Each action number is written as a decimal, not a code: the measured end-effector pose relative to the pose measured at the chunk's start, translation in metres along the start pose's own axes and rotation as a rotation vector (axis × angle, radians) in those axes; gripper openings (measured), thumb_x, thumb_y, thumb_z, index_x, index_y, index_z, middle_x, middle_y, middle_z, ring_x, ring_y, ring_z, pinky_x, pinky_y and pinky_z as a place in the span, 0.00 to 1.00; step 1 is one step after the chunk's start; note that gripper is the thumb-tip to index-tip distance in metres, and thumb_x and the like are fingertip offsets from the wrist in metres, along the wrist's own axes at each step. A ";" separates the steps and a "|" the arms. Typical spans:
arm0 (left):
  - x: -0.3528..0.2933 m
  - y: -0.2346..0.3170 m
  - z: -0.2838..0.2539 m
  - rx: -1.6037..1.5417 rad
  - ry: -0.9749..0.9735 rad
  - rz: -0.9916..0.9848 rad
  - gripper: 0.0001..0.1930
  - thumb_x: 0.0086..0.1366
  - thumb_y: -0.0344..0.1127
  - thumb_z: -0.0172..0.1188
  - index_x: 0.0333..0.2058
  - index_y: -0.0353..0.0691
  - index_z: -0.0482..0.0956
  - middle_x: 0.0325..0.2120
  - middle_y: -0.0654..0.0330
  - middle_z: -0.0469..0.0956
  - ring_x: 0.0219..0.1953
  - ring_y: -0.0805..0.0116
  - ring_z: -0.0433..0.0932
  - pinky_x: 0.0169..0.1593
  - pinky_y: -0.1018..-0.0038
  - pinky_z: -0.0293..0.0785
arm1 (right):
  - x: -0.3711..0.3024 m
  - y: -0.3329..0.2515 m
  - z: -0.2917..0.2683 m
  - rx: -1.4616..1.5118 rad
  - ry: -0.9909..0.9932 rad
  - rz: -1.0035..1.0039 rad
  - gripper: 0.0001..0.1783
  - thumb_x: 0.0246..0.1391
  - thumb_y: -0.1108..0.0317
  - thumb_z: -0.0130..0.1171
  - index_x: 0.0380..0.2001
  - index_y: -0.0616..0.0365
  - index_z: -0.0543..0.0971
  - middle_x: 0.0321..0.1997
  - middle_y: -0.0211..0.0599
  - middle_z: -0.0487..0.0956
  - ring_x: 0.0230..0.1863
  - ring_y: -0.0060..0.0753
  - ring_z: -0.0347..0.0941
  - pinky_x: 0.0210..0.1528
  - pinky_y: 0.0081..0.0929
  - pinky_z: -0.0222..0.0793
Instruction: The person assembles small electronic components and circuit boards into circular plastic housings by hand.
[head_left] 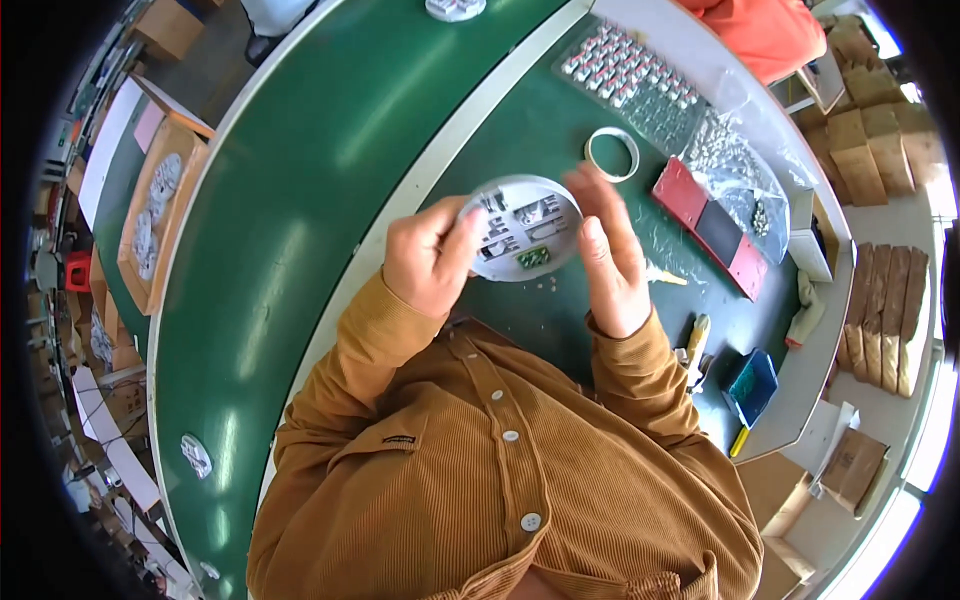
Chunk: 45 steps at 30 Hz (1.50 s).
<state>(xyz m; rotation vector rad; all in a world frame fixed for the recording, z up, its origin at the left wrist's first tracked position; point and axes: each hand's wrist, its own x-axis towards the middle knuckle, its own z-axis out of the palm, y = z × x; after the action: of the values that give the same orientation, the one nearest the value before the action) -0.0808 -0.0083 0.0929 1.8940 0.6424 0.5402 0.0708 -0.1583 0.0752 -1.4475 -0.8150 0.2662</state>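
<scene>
My left hand (428,253) grips the left rim of a round white plastic housing (518,268), its thumb over the edge. Inside the housing sit several metal contact pieces and a small green circuit board (533,258). My right hand (618,262) is beside the right rim with its fingers stretched out and apart, holding nothing; its fingertips are slightly blurred. Whether it touches the rim I cannot tell. Beyond that hand a roll of tape (590,153) lies on the green work surface.
A red and dark block (683,193) lies to the right, near a clear bag of small metal parts (735,160) and a tray of parts (620,62). Nearer are a yellow-handled tool (697,340) and a blue bin (768,385). The green conveyor belt (300,200) curves along the left, carrying round housings (196,455).
</scene>
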 end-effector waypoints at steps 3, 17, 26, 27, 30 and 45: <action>-0.009 0.004 0.000 -0.244 -0.020 -0.165 0.11 0.77 0.37 0.63 0.40 0.33 0.85 0.30 0.57 0.82 0.26 0.71 0.76 0.32 0.78 0.76 | -0.008 -0.011 -0.011 0.145 -0.119 0.297 0.27 0.78 0.57 0.52 0.65 0.70 0.75 0.50 0.46 0.85 0.45 0.35 0.83 0.50 0.32 0.83; -0.012 -0.011 0.010 -0.471 -0.049 -0.195 0.16 0.82 0.39 0.56 0.36 0.32 0.82 0.25 0.63 0.76 0.25 0.76 0.70 0.31 0.80 0.71 | -0.021 -0.006 -0.018 0.390 -0.038 0.652 0.26 0.77 0.58 0.57 0.61 0.75 0.78 0.37 0.47 0.85 0.26 0.30 0.81 0.27 0.22 0.84; -0.009 -0.015 0.013 -0.487 0.007 -0.189 0.17 0.80 0.40 0.60 0.35 0.32 0.83 0.23 0.65 0.76 0.23 0.77 0.69 0.28 0.81 0.70 | -0.020 -0.004 -0.017 0.451 -0.029 0.658 0.26 0.76 0.59 0.56 0.62 0.74 0.77 0.38 0.49 0.86 0.27 0.31 0.82 0.26 0.23 0.85; -0.009 -0.014 0.013 -0.488 0.013 -0.190 0.17 0.80 0.41 0.60 0.35 0.32 0.83 0.22 0.65 0.76 0.23 0.77 0.69 0.28 0.81 0.69 | -0.020 -0.004 -0.017 0.456 -0.034 0.655 0.26 0.76 0.59 0.56 0.62 0.74 0.77 0.38 0.49 0.86 0.27 0.32 0.82 0.26 0.23 0.85; -0.009 -0.013 0.014 -0.491 0.031 -0.194 0.17 0.80 0.41 0.60 0.34 0.32 0.83 0.22 0.65 0.75 0.22 0.78 0.69 0.27 0.81 0.69 | -0.020 -0.003 -0.017 0.474 -0.050 0.648 0.26 0.76 0.59 0.56 0.63 0.74 0.77 0.39 0.50 0.86 0.27 0.32 0.83 0.25 0.24 0.85; -0.008 -0.015 0.014 -0.457 0.051 -0.169 0.18 0.80 0.41 0.60 0.32 0.35 0.83 0.19 0.68 0.72 0.20 0.78 0.66 0.26 0.81 0.63 | -0.023 0.009 -0.019 0.531 -0.055 0.657 0.27 0.74 0.58 0.57 0.63 0.73 0.76 0.44 0.53 0.86 0.29 0.34 0.85 0.25 0.25 0.85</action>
<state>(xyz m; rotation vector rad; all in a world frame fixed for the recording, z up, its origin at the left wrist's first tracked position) -0.0808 -0.0181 0.0730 1.3889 0.6427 0.5712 0.0696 -0.1860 0.0612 -1.1580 -0.2474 0.9487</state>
